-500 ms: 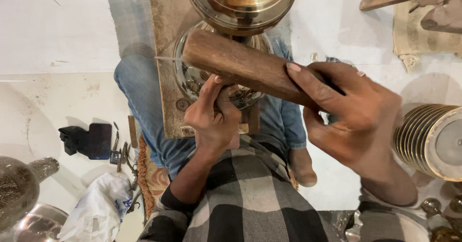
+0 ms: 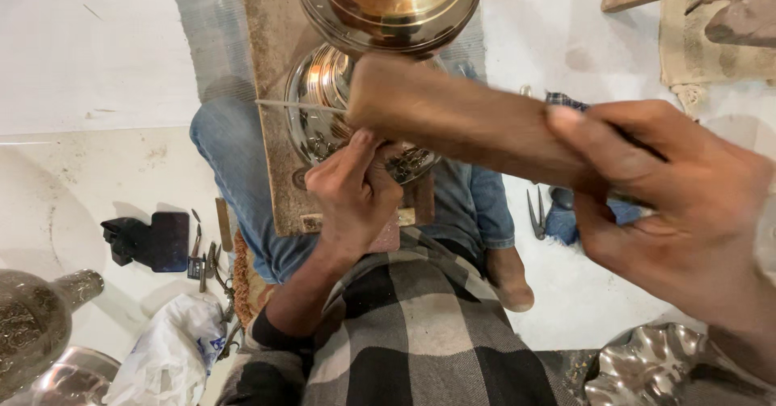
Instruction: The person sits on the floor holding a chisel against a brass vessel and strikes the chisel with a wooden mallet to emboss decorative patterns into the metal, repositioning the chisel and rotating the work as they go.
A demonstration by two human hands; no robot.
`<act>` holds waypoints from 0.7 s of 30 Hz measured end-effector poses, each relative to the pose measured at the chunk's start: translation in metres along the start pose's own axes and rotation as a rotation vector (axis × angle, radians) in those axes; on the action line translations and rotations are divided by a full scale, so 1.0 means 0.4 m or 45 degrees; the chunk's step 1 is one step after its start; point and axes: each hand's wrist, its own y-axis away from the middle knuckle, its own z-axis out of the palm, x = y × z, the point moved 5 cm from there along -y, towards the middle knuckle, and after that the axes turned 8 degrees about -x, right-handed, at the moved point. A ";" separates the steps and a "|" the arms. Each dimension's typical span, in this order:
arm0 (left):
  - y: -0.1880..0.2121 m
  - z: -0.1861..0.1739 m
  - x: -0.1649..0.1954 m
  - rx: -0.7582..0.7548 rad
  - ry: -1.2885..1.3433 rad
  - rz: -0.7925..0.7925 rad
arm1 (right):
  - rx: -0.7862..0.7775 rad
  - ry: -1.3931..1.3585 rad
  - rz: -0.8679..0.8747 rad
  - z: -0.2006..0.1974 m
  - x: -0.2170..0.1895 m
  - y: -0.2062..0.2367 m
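Raised nearer, one wooden mallet (image 2: 453,123) fills the right hand's (image 2: 679,212) grip; left hand (image 2: 356,192) pinches one chisel (image 2: 303,105).

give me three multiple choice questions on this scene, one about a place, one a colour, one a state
1. Where does the metal bowl rest?
A. on the wooden board across the lap
B. on the white floor
C. on the plastic bag

2. What colour is the shirt?
A. plain red
B. black and grey check
C. yellow

3. How is the wooden block held?
A. lying loose on the floor
B. gripped in the right hand, raised over the bowl
C. pinched in the left hand

Answers:
1 A, the bowl sits on the wooden board.
2 B, dark and pale squares show.
3 B, the right hand wraps its end, while the left hand holds a thin tool.
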 end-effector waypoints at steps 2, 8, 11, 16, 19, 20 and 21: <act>-0.014 -0.003 0.009 -0.098 0.002 0.062 | 0.155 -0.120 0.063 0.015 0.030 0.043; -0.089 0.009 0.059 -0.477 0.030 0.240 | 0.447 -0.446 0.355 0.105 0.097 0.166; -0.099 0.027 0.066 -0.629 -0.029 0.260 | 0.499 -0.515 0.324 0.162 0.121 0.219; -0.106 0.134 0.142 -0.755 -0.067 0.412 | 0.490 -0.543 0.319 0.163 0.191 0.298; -0.100 0.165 0.178 -0.874 -0.090 0.400 | 0.760 -1.102 0.417 0.177 0.219 0.357; -0.097 0.170 0.190 -0.907 -0.091 0.415 | 0.738 -0.808 0.404 0.173 0.210 0.374; -0.095 0.175 0.200 -0.942 -0.087 0.430 | 0.707 -0.514 0.391 0.179 0.197 0.389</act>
